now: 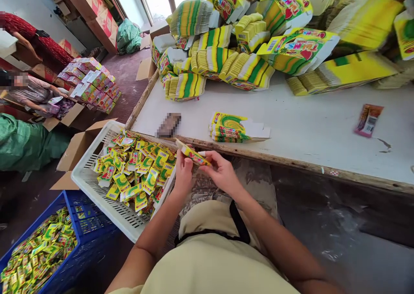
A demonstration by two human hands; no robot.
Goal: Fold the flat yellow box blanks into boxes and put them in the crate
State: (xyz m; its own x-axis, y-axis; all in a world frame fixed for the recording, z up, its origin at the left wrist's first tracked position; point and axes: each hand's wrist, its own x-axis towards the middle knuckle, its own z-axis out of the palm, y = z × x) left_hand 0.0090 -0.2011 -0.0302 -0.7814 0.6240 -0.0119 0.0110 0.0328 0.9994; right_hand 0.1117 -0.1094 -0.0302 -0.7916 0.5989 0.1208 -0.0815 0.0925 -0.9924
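Observation:
Between my two hands, just in front of the table's wooden edge, is a small yellow carton (193,154), tilted. My left hand (184,169) grips its left end, with the thumb up against it. The fingers of my right hand (221,171) pinch its right end; one fingertip has a white covering. On the white table (300,117), just beyond my hands, lies a stack of flat yellow-green cartons (229,126). To my left a white basket (93,199) holds many small yellow packs (150,179).
Piles of bundled flat cartons (246,70) cover the table's far side. A blurred dark object (168,125) and a pink-brown packet (369,120) lie on it. A blue crate (73,225) of packs stands lower left. Two people work at the upper left near pink boxes (93,85).

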